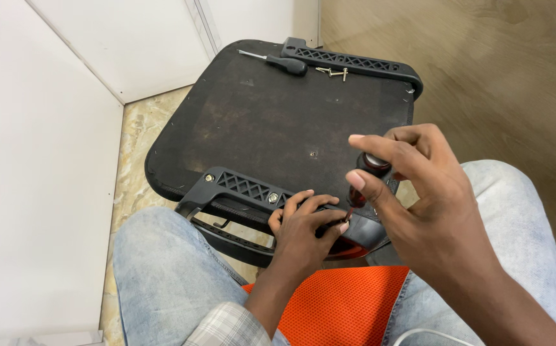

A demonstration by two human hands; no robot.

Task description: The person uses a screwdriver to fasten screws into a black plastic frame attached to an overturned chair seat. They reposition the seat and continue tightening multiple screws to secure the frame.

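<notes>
Black, scuffed seat base [278, 122] lies flat, rounded corners, propped against denim knees. Right hand [419, 198] pinches a dark red, glossy screwdriver [364, 176] by its handle top, tip pointing down at the near lattice-patterned plastic bracket [243, 189]. Left hand [303, 227] curls over that bracket's end, fingers steadying right by the tip. At the far edge: a matching bracket [355, 63], a black-handled screwdriver [278, 61], and loose brassy screws [333, 72]. Orange mesh cushion [348, 301] underneath.
</notes>
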